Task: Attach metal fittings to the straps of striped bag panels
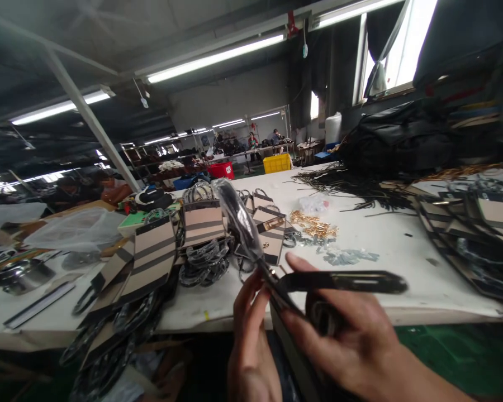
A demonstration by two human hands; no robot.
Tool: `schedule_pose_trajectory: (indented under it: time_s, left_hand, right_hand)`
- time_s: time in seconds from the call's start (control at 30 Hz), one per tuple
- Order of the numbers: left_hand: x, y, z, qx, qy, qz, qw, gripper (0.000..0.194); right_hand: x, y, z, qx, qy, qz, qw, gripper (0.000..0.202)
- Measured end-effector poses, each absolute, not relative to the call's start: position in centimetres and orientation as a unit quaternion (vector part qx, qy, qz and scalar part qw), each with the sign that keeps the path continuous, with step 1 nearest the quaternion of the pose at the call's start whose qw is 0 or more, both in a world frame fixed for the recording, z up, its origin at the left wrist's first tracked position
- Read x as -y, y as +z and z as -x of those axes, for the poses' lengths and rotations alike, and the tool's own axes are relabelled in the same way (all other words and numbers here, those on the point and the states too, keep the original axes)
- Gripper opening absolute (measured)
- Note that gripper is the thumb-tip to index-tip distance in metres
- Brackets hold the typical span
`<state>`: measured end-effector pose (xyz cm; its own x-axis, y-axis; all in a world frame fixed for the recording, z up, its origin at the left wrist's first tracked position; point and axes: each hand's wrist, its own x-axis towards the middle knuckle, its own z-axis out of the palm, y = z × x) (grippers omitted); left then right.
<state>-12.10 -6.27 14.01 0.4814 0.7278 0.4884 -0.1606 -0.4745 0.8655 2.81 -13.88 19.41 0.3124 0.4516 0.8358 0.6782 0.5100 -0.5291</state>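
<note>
A dark flat panel (295, 340) with a plastic-wrapped handle (240, 218) is held up at the table's front edge. My left hand (254, 340) grips its left side, fingers closed near the handle's base. My right hand (347, 335) has its fingers wrapped round the panel's right side. A black strap (347, 281) sticks out to the right above my right hand. Whether that strap is part of the panel is hard to tell. Beyond my hands lie gold metal pieces (314, 224) and small grey flat pieces (347, 255) on the white table (385, 240).
Stacks of beige and black panels (148, 259) with wrapped handles fill the left side, and more panels (456, 234) lie at the right. Black strips (352, 184) spread across the back. A round metal tin (23, 275) stands far left. Beyond are a yellow crate (276, 163) and distant people.
</note>
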Motion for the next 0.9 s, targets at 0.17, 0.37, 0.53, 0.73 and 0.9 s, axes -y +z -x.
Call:
schedule_pose_trajectory:
  time_s: [0.17,0.37,0.53,0.73,0.9]
  left_hand:
    - [4.7,17.9,11.1,-0.194,0.628,-0.667,0.351,0.067]
    - [0.8,17.9,11.2,-0.075,0.461,-0.606,0.643,0.083]
    - [0.7,9.4,10.6,-0.057,0.125,-0.481,0.866,0.07]
    - [3.0,0.1,9.6,-0.229,0.097,-0.396,0.884,0.059]
    - [3.0,-2.6,6.9,-0.336,0.174,-0.356,0.855,0.045]
  right_hand:
    - [18.0,24.0,-10.4,0.59,-0.001,0.559,0.583,0.012]
    - [19.2,25.9,-15.0,0.612,0.262,0.59,0.457,0.016]
    - [16.2,18.6,-15.8,0.525,0.5,0.569,0.387,0.034]
    - [13.0,8.9,-17.6,0.483,0.56,0.583,0.338,0.047]
    - [9.3,7.6,-19.3,0.544,0.462,0.644,0.274,0.044]
